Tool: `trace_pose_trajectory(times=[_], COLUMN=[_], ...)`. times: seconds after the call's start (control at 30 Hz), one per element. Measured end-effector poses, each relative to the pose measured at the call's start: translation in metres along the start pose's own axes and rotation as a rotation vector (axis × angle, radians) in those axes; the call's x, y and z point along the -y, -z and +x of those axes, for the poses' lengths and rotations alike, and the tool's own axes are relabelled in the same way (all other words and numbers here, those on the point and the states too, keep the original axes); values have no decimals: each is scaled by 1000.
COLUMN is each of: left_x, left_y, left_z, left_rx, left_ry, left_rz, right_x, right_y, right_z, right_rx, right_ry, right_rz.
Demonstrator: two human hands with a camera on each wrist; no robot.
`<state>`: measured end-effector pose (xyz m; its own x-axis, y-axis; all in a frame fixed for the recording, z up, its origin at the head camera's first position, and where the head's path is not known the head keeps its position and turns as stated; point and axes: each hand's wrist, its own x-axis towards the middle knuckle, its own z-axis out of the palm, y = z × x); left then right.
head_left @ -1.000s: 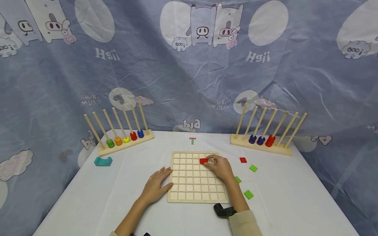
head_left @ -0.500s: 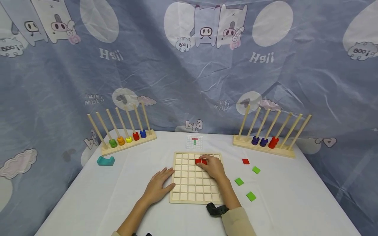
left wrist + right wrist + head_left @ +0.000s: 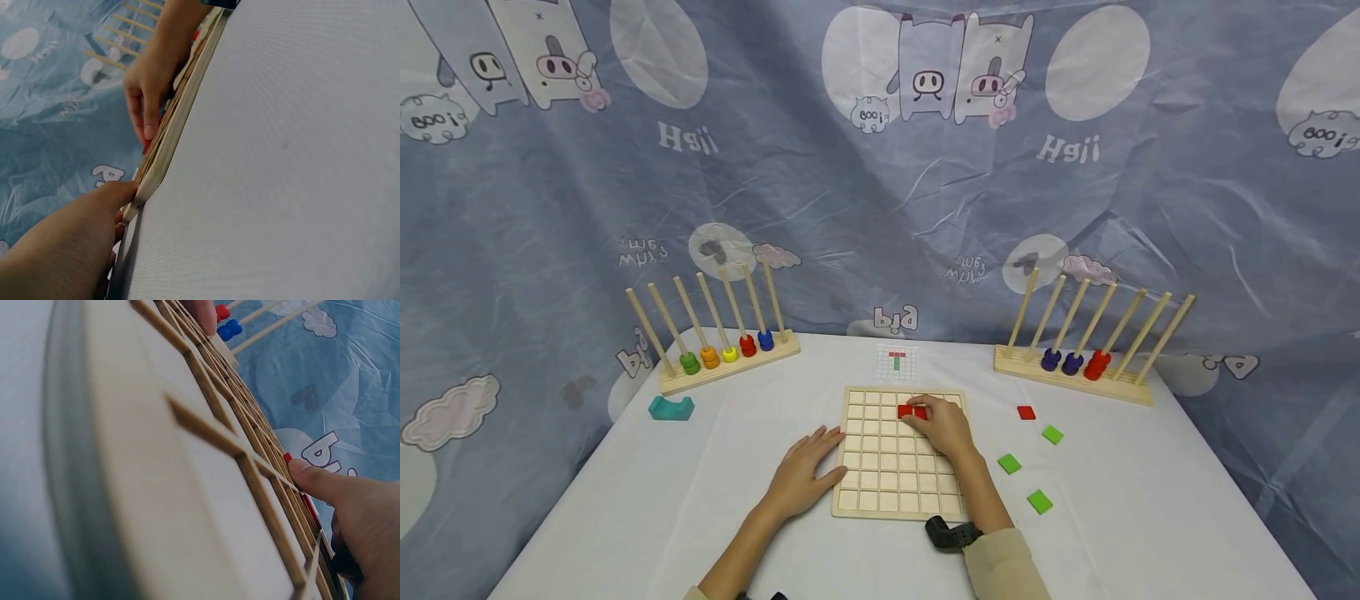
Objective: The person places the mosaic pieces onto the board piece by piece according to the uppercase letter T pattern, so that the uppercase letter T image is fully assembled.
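A wooden grid board [image 3: 889, 481] lies on the white table. My left hand [image 3: 805, 471] rests at its left edge, fingers stretched out; in the left wrist view the thumb [image 3: 119, 192] touches the board's edge. My right hand [image 3: 946, 427] is over the upper part of the board. Its thumb and index finger pinch a red square tile [image 3: 904, 412] in the second row. Just right of it shows another red tile [image 3: 920, 412], partly covered by the fingers. In the right wrist view the right thumb [image 3: 312, 478] touches red at the grid.
Right of the board lie a red tile [image 3: 1026, 412] and green tiles [image 3: 1052, 435], [image 3: 1009, 464], [image 3: 1040, 502]. Behind it lies a pattern card [image 3: 883, 372]. Peg racks [image 3: 752, 356], [image 3: 1015, 360] with coloured beads stand at the back corners. A teal block [image 3: 671, 408] lies left.
My right hand has moved about one column left across the board, and two red tiles now show side by side at its fingertips. The left hand has stayed at the board's edge.
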<state>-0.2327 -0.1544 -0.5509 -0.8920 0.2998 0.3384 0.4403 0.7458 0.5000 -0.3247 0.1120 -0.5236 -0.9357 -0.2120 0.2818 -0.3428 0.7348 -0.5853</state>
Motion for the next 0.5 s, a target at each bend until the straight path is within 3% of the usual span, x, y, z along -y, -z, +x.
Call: trace_pose_trajectory(times=[0.2, 0.5], left_x=[0, -1], left_y=[0, 0], left_z=[0, 0], left_rx=[-1, -44], left_ry=[1, -44], left_rz=[-1, 4], right_x=[0, 0], right_y=[0, 1], right_z=[0, -1], right_rx=[2, -10], right_ry=[-9, 7], right_rz=[15, 8])
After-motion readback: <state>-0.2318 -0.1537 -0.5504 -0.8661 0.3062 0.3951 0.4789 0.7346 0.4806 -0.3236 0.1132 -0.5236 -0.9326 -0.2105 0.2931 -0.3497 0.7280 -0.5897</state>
